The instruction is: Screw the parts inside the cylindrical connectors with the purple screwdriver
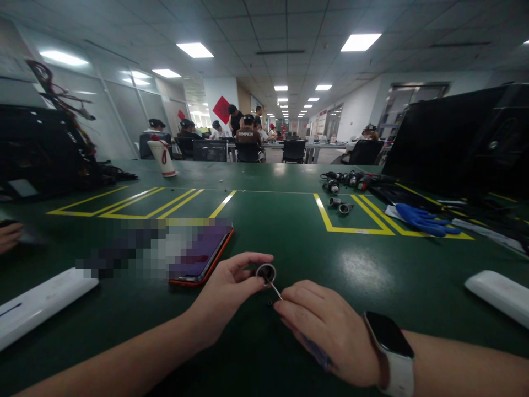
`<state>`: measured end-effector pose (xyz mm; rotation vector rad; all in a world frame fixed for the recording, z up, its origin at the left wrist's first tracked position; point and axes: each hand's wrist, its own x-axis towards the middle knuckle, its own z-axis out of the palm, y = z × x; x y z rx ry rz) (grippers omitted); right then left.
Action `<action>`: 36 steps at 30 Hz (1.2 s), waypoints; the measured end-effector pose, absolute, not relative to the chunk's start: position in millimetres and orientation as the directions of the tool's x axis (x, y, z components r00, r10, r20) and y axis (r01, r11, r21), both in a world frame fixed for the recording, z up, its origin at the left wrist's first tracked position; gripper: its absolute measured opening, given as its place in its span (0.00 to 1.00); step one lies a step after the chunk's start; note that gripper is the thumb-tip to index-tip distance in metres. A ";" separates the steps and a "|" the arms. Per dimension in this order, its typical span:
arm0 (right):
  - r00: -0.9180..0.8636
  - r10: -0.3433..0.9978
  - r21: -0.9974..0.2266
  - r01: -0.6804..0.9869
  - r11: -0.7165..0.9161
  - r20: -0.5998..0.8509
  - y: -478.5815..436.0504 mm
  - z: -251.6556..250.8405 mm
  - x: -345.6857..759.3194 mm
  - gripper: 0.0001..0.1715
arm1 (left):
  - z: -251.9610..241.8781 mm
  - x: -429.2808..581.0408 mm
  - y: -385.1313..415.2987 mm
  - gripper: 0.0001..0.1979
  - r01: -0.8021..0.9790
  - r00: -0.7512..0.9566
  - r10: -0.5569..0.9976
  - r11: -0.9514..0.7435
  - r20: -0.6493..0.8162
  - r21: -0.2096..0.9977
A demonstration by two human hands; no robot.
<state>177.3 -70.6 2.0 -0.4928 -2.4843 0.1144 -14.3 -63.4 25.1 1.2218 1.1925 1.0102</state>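
Note:
My left hand (225, 295) pinches a small round metal connector (265, 272) between thumb and forefinger, just above the green table (289, 231). My right hand (326, 325) is closed on a thin tool with a blue handle (318, 353); its metal tip (273, 289) pokes into the connector's open face. A white-strapped watch (392, 347) sits on my right wrist.
A phone in an orange case (202, 256) lies left of my hands. White devices lie at the left (41, 303) and right (498, 295) edges. More connectors (341, 207), a blue glove (425, 220), a paper cup (163, 157) and a person's hand (9, 236) are farther off.

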 end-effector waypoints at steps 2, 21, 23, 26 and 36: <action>-0.731 0.397 -0.245 0.312 0.918 0.555 -70.5 2.4 177.0 0.13 | 24.4 -14.1 -63.1 0.17 0.048 0.122 0.986 0.111 -0.116 0.993; -0.431 0.902 -0.949 -0.290 -0.123 0.015 -48.1 5.2 169.4 0.15 | 22.3 -15.6 -59.3 0.16 0.061 0.098 0.987 0.122 -0.128 0.991; -0.418 0.907 -0.978 -0.206 -0.033 0.057 -50.4 7.8 170.3 0.15 | 23.1 -15.7 -59.8 0.17 0.064 0.096 0.988 0.113 -0.118 0.992; -0.424 0.899 -0.992 -0.095 0.081 0.114 -53.8 10.2 172.0 0.13 | 23.3 -15.9 -60.1 0.18 0.053 0.114 0.986 0.119 -0.124 0.991; -0.462 0.788 -0.846 0.133 0.516 0.407 -65.0 11.0 169.7 0.09 | 21.3 -14.0 -60.7 0.17 0.082 0.087 0.990 0.102 -0.109 0.991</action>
